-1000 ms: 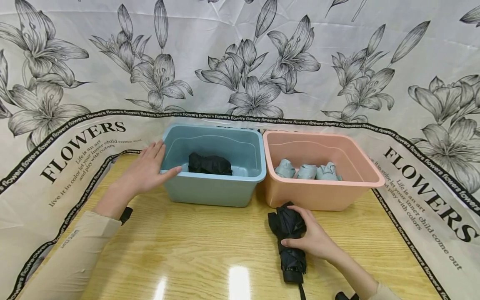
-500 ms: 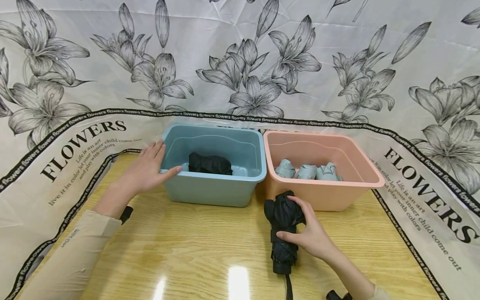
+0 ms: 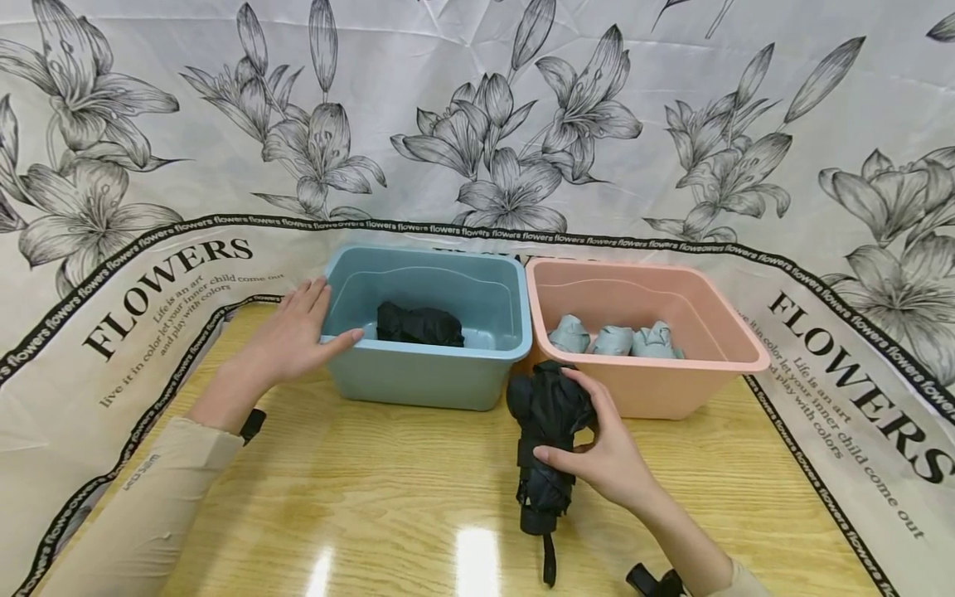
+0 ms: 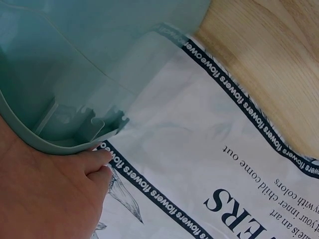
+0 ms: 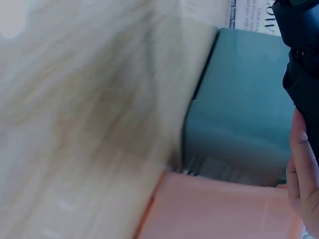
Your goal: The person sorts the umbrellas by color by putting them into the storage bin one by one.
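Observation:
My right hand [image 3: 612, 452] grips a folded black compact umbrella [image 3: 545, 489], its wrist strap hanging toward me. The umbrella is held above the table in front of the gap between two bins. At the right edge of the right wrist view, part of the umbrella [image 5: 301, 74] and some fingers [image 5: 302, 149] show. My left hand [image 3: 291, 340] rests at the left front corner of the blue bin [image 3: 418, 381], fingers straight along its side and thumb over the front rim. Inside that bin lies a black fabric bundle [image 3: 421, 326].
A pink bin [image 3: 642, 390] stands right of the blue one, touching or nearly so. Several pale blue-grey rolled bundles [image 3: 613, 340] lie in it. Flower-printed cloth [image 3: 448, 108] hangs behind and lies along both sides of the wooden table [image 3: 358, 497].
My right hand has moved left and away from me with the umbrella, from in front of the pink bin toward the blue bin. My left hand has stayed in place.

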{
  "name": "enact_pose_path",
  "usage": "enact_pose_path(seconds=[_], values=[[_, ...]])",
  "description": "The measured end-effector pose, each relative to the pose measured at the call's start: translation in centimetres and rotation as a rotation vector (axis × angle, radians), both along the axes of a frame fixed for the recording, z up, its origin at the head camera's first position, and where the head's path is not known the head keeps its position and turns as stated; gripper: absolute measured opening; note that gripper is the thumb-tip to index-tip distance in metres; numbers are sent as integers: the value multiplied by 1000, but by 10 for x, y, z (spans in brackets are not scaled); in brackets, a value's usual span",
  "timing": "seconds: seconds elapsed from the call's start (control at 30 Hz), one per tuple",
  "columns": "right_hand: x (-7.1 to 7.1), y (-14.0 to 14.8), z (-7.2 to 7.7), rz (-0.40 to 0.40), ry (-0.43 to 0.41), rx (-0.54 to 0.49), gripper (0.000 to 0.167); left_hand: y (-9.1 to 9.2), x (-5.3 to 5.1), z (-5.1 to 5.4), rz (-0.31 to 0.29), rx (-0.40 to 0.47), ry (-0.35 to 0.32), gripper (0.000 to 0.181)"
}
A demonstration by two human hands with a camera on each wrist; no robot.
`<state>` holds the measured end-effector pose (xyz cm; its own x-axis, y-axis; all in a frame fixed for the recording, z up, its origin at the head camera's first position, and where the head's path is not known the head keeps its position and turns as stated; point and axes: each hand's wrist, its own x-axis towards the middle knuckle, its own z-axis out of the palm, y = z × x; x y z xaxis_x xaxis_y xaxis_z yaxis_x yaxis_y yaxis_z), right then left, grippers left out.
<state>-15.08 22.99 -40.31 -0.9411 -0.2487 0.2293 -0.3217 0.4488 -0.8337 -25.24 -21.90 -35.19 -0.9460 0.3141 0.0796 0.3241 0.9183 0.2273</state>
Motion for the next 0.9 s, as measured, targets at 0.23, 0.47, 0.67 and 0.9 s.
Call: enact_pose_path(seconds=[0.23, 0.47, 0.67, 0.9], values=[[-2, -15, 23, 91, 43, -144, 100, -1, 0, -2, 5, 6, 9, 108], [-14, -24, 54, 93, 134, -171, 103, 0, 0, -2, 7, 11, 2, 108], [-38, -36, 85, 103, 183, -250, 105, 1, 0, -2, 7, 7, -3, 107], [-78, -50, 112, 66, 245, -261, 102, 0, 0, -2, 5, 12, 0, 107]])
